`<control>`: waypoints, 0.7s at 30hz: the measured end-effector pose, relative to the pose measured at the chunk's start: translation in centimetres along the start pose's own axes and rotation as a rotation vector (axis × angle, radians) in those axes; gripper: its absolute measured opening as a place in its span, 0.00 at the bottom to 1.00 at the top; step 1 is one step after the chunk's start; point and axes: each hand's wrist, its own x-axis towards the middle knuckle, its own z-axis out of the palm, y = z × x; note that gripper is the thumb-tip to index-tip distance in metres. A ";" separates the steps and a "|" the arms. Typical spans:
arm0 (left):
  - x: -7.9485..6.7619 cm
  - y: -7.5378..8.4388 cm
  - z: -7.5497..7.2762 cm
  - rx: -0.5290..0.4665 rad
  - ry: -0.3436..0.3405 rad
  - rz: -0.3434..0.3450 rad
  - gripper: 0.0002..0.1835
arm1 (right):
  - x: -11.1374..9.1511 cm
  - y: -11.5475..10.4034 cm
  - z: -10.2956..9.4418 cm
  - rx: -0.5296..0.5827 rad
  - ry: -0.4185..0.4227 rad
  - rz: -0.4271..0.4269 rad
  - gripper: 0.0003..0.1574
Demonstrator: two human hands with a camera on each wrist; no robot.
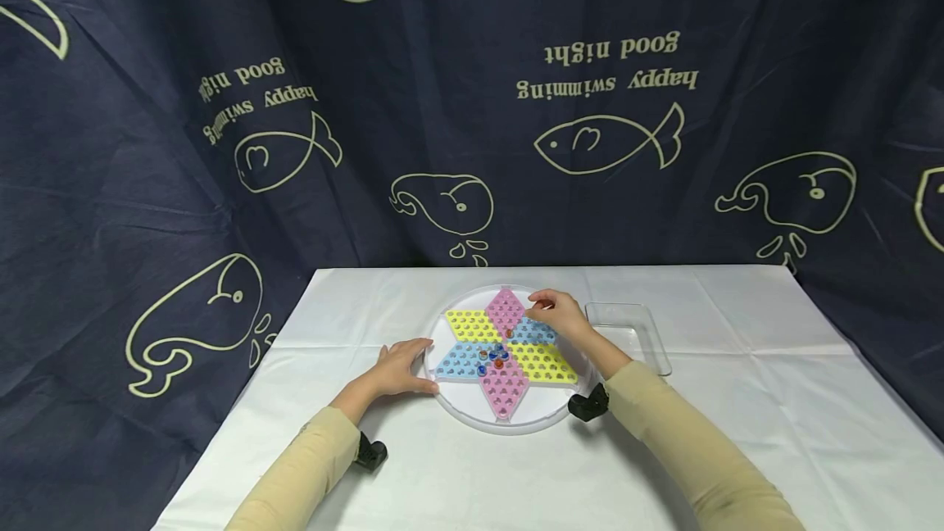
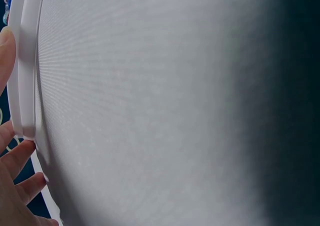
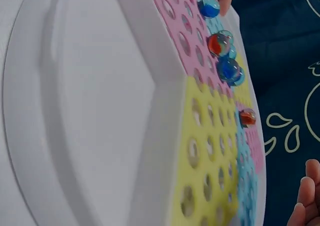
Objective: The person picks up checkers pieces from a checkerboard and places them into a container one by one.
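Note:
A round white Chinese checkers board (image 1: 472,412) with a pink, yellow and blue star lies on the table. Several glass marbles sit near the star's middle, among them a blue marble (image 3: 209,7) and a red-orange marble (image 3: 247,117). At the board's left rim, my left hand (image 1: 398,365) is spread, its thumb (image 2: 5,56) and fingertips touching the edge. My right hand (image 1: 564,316) hovers over the far right part, by the blue section and the far pink point. Its fingers are loosely bent, and no marble shows between them.
A clear plastic box (image 1: 649,338) stands right of the board, partly behind the right forearm. The white-covered table (image 1: 472,482) ends at a dark curtain (image 1: 472,105) printed with fish and whales. A black wrist camera (image 1: 588,404) hangs close to the board's right rim.

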 end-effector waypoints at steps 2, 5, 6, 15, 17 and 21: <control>0.0 0.0 0.0 0.001 0.000 0.002 0.49 | 0.1 0.0 0.3 0.006 -0.001 0.016 0.23; 0.1 -0.2 0.1 0.003 0.001 0.005 0.49 | 0.2 0.1 0.8 0.012 0.001 0.040 0.23; 0.1 -0.2 0.1 0.003 0.001 0.006 0.49 | 0.3 0.1 0.9 0.015 0.003 0.048 0.23; 0.0 -0.3 0.0 0.001 -0.003 0.005 0.49 | 0.6 0.7 2.3 0.001 -0.012 0.082 0.20; 0.0 -0.3 0.0 0.001 -0.003 0.007 0.49 | 0.7 0.7 2.6 0.004 -0.012 0.110 0.19; 0.0 -0.2 0.1 -0.015 -0.002 0.010 0.49 | 0.7 0.8 3.2 -0.006 -0.006 0.149 0.18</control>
